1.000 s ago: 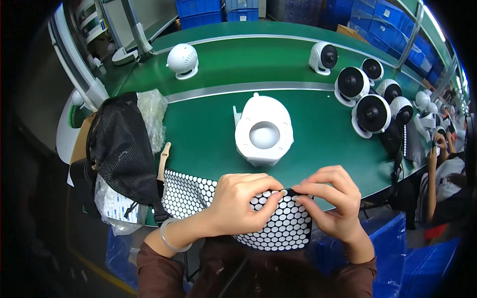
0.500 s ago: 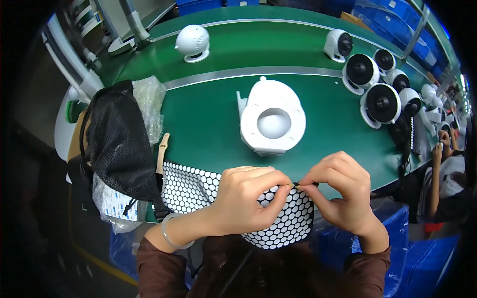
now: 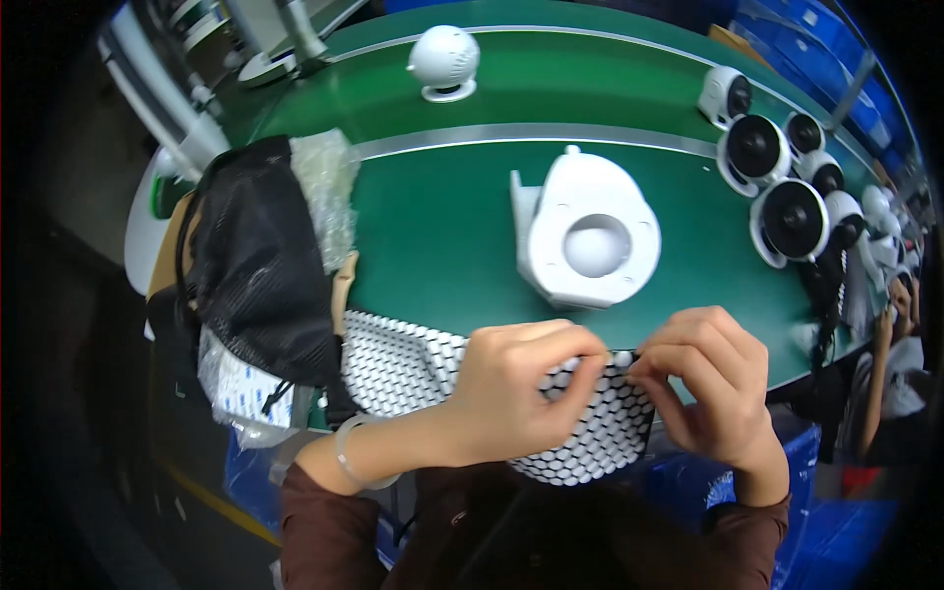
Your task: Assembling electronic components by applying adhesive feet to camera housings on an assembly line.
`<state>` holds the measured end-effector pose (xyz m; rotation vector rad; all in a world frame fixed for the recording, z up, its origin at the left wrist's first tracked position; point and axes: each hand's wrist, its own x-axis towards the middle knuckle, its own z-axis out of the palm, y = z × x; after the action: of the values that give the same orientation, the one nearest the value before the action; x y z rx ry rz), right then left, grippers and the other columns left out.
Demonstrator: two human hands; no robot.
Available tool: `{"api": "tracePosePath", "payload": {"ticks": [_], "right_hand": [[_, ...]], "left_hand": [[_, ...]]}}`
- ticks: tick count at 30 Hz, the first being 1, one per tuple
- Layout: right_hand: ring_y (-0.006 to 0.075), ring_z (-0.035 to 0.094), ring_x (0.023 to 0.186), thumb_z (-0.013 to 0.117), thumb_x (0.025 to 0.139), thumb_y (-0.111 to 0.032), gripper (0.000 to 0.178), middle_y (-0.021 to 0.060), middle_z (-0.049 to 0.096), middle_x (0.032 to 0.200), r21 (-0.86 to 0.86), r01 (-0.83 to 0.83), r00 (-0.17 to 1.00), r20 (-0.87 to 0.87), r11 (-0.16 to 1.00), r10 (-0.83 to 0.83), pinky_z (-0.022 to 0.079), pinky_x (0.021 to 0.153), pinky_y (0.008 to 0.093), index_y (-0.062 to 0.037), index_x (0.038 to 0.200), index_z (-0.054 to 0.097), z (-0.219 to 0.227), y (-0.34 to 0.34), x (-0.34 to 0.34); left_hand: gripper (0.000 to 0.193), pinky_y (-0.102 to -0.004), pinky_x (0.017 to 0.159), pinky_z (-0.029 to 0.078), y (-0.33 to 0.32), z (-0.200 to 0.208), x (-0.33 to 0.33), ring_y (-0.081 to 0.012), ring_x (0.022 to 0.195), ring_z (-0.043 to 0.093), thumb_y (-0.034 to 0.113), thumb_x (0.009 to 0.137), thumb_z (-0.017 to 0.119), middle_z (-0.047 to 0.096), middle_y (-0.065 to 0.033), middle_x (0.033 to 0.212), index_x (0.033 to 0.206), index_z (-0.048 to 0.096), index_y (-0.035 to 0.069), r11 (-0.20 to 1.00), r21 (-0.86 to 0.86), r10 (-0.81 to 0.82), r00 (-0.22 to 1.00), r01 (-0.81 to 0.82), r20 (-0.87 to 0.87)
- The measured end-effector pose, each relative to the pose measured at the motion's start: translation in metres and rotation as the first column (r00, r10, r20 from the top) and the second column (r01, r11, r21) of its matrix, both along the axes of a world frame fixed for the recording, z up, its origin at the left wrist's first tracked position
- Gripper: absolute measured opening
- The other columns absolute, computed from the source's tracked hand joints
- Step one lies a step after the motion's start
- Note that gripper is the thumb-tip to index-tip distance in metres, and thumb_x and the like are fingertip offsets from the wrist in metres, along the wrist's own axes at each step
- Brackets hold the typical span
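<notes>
A piece of black cloth patterned with white dots (image 3: pixel 590 433) hangs over the near edge of the green table. My left hand (image 3: pixel 526 388), with a pale band on its wrist, is in a pinch at the cloth's upper edge. Across a small gap, my right hand (image 3: pixel 703 379) has thumb and forefinger closed on the same edge near its right corner. Whether anything small sits in the fingertips is hard to make out. Just beyond my hands stands a white rounded housing (image 3: pixel 598 192) with a round opening in its front.
A black mesh bag (image 3: pixel 261 265) and clear bubble wrap (image 3: pixel 329 192) lie at left, beside a beige strap-like piece (image 3: pixel 341 285). A white ball-shaped device (image 3: pixel 444 61) stands farther back. Several white devices with black discs (image 3: pixel 795 218) crowd the right. Another person's arm (image 3: pixel 875 383) shows there.
The whole view has shifted, so the table and its things sit farther right. My right fingertips have drawn slightly away from the left ones along the cloth's edge.
</notes>
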<state>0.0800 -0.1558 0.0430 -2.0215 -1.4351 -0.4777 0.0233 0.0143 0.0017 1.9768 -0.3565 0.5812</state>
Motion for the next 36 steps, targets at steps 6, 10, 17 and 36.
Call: {"api": "tracePosePath", "payload": {"ticks": [6, 10, 17, 36], "right_hand": [[0.0213, 0.062, 0.081, 0.063, 0.071, 0.001, 0.010, 0.0147, 0.063, 0.086, 0.220, 0.340, 0.881, -0.414, 0.914, -0.228, 0.049, 0.065, 0.0277, 0.0040, 0.079, 0.058, -0.006, -0.003, 0.028], [0.0156, 0.064, 0.075, 0.061, 0.076, -0.001, 0.007, 0.0111, 0.064, 0.081, 0.123, 0.390, 0.761, -0.601, 0.913, -0.244, 0.051, 0.064, 0.0243, 0.0050, 0.079, 0.060, -0.015, 0.001, 0.026], [0.0130, 0.063, 0.070, 0.062, 0.075, 0.000, 0.006, 0.0079, 0.063, 0.074, 0.171, 0.431, 0.728, -0.646, 0.886, -0.229, 0.051, 0.067, 0.0234, 0.0044, 0.079, 0.060, -0.030, 0.004, 0.020], [0.0130, 0.062, 0.067, 0.063, 0.073, 0.003, 0.008, 0.0077, 0.063, 0.071, 0.175, 0.372, 0.810, -0.541, 0.912, -0.226, 0.049, 0.064, 0.0230, 0.0024, 0.070, 0.056, -0.040, 0.007, 0.023]], "left_hand": [[0.005, -0.0266, 0.050, 0.042, 0.016, -0.007, 0.001, -0.0143, 0.052, 0.053, 0.008, 0.072, 0.065, 0.053, -0.0121, 0.101, 0.076, 0.063, 0.006, 0.981, 0.151, 0.148, 0.975, -0.123, -0.169], [0.005, -0.0274, 0.053, 0.044, 0.018, -0.011, 0.013, -0.0175, 0.058, 0.057, 0.005, 0.074, 0.063, 0.056, -0.0115, 0.092, 0.079, 0.063, 0.004, 0.987, 0.128, 0.104, 0.991, -0.092, -0.089], [0.004, -0.0254, 0.048, 0.043, 0.011, -0.013, 0.016, -0.0160, 0.056, 0.057, 0.003, 0.075, 0.062, 0.058, -0.0062, 0.081, 0.079, 0.063, 0.003, 0.990, 0.110, 0.094, 0.995, -0.090, -0.039], [0.007, -0.0249, 0.049, 0.043, 0.013, -0.016, 0.015, -0.0162, 0.056, 0.058, 0.003, 0.073, 0.064, 0.059, -0.0070, 0.085, 0.080, 0.062, 0.003, 0.991, 0.106, 0.086, 0.996, -0.083, -0.027]]}}
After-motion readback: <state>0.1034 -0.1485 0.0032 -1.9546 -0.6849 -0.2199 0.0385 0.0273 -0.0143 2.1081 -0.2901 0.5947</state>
